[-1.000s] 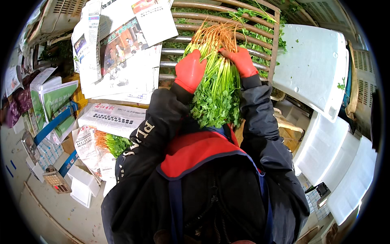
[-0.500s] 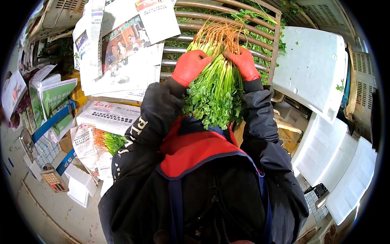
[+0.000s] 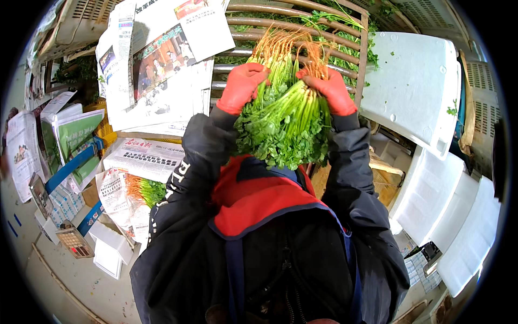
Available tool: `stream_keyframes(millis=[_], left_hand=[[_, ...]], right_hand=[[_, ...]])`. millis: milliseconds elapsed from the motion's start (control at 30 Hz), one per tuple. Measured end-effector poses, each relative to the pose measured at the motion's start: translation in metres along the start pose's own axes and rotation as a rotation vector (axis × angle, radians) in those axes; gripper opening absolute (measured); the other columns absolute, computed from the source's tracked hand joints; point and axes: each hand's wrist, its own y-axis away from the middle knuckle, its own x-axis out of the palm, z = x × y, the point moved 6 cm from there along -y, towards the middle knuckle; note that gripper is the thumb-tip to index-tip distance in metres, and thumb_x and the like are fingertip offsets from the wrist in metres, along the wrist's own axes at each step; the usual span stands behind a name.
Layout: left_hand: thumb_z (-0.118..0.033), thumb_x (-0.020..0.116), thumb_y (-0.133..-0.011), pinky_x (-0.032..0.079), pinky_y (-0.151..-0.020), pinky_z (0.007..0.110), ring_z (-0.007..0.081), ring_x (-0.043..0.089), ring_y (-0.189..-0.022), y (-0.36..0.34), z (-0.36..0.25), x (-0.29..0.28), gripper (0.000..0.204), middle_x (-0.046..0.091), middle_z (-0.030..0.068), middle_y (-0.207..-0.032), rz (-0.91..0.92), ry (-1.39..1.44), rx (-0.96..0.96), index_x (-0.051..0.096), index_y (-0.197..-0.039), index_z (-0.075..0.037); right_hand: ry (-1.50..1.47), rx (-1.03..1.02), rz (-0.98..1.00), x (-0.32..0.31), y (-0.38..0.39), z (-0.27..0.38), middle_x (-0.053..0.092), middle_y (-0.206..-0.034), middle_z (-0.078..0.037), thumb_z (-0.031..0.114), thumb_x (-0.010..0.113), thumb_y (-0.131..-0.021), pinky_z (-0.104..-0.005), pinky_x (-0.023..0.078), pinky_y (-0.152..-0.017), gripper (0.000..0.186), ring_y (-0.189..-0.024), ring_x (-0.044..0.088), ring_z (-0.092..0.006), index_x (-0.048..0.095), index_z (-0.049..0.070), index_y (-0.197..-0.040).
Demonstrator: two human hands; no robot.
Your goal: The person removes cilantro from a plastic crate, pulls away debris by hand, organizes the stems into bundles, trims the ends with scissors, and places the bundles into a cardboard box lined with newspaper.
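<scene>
Head view: left hand (image 3: 243, 88) and right hand (image 3: 330, 90) apart, each clamped on rooted greens (image 3: 294, 127) over near edge of rack (image 3: 362, 65).

Red-gloved hands (image 3: 241, 88); black jacket (image 3: 183, 270), white-lettered left sleeve (image 3: 204, 148); red apron (image 3: 264, 213), navy edging (image 3: 231, 237) and straps (image 3: 235, 275)

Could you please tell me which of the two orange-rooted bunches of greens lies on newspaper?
The lower-left bunch, beside the left sleeve, rests on newspaper; the held bunch is in the left hand and right hand instead.
</scene>
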Motion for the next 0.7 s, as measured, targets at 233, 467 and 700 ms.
stream_keyframes(millis=[233, 467, 700], left_hand=[[-0.01, 0.053, -0.086, 0.05, -0.074, 0.043, 0.039, 0.062, -0.09, 0.018, -0.021, 0.067, 0.05, 0.065, 0.016, -0.106, -0.127, -0.709, 0.349, 0.041, -0.134, -0.007], [-0.028, 0.067, -0.08, 0.049, -0.07, 0.04, 0.0315, 0.063, -0.084, 0.042, -0.038, 0.033, 0.066, 0.066, 0.0159, -0.095, -0.588, -0.906, 0.594, 0.039, -0.135, -0.004], [-0.043, 0.075, -0.069, 0.045, -0.07, 0.042, 0.0289, 0.055, -0.086, -0.004, -0.013, 0.012, 0.083, 0.058, 0.0103, -0.089, -0.591, -1.268, 0.377, 0.042, -0.131, 0.002]], right_hand=[[0.17, 0.026, 0.083, 0.018, -0.003, -0.01, 0.065, -0.085, -0.002, 0.023, 0.071, -0.081, -0.0251, 0.045, -0.065, 0.034, -0.072, 0.055, -0.008, 0.065, -0.001, -0.105], [0.272, 0.068, -0.007, 0.006, 0.005, -0.021, 0.065, -0.083, -0.002, 0.017, 0.064, -0.083, -0.025, 0.045, -0.069, 0.023, -0.073, 0.057, -0.0096, 0.067, -0.001, -0.098], [0.278, 0.116, 0.018, -0.031, 0.023, 0.035, 0.065, -0.083, -0.003, 0.019, 0.062, -0.083, -0.0267, 0.045, -0.072, 0.02, -0.076, 0.058, -0.0106, 0.066, 0.001, -0.091]])
